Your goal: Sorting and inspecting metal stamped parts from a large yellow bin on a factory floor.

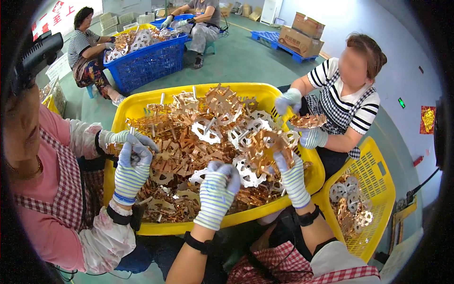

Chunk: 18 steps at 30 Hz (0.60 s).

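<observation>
Two striped knit gloves cover the wearer's hands: the right hand (289,176) has its grip pinched on a tangled copper-coloured stamped piece (265,144) raised over the heap at about two o'clock from the left hand (217,189), whose grip is curled loosely down over the pile, fingers bent; whether it pinches anything I cannot tell. Held only at one edge, the lifted piece could, in my judgement, snag its hooked tabs on neighbours and drag several up, or slip and fall back; thin cut edges might also catch the glove yarn. Outward, the yellow plastic crate (142,106) brims with flat sheet-metal stampings, shiny copper strips and angular brackets mixed with silvery gear-shaped discs (246,170) with toothed rims and cut-outs. At nine o'clock a co-worker's gloved hands (132,161) grip more copper parts; at one o'clock another person in a striped top holds a copper cluster (307,121). At four o'clock a slotted yellow basket (378,180) holds sorted silvery discs. Far off at eleven o'clock a blue mesh crate (146,61) carries a similar load beside two seated people
</observation>
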Motion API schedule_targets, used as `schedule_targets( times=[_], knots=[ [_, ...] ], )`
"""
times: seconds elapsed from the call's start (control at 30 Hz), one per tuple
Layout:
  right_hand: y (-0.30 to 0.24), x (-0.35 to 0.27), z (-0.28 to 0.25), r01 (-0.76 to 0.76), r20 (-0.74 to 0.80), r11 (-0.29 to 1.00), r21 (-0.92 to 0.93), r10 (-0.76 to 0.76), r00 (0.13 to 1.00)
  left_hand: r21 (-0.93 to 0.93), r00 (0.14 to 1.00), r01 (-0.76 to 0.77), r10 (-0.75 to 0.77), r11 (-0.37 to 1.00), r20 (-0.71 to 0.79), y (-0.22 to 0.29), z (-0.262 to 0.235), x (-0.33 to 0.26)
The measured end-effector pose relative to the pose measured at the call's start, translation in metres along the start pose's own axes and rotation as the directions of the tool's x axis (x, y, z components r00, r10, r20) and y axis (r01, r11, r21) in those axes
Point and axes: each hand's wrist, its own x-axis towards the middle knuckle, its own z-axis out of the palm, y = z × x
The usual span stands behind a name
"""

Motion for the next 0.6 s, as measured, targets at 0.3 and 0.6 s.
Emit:
schedule_targets(
  times=[0.3,0.6],
  knots=[
    [-0.005,-0.035,0.022,0.293,0.295,0.92,-0.259,-0.213,0.931,-0.328,0.905,0.419,-0.418,0.846,0.077,-0.007,0.002,0.004],
    [-0.013,-0.024,0.024,0.608,0.454,0.688,-0.396,-0.429,0.781,-0.693,0.734,0.627,-0.567,0.356,0.373,0.011,-0.009,0.008]
  ],
)
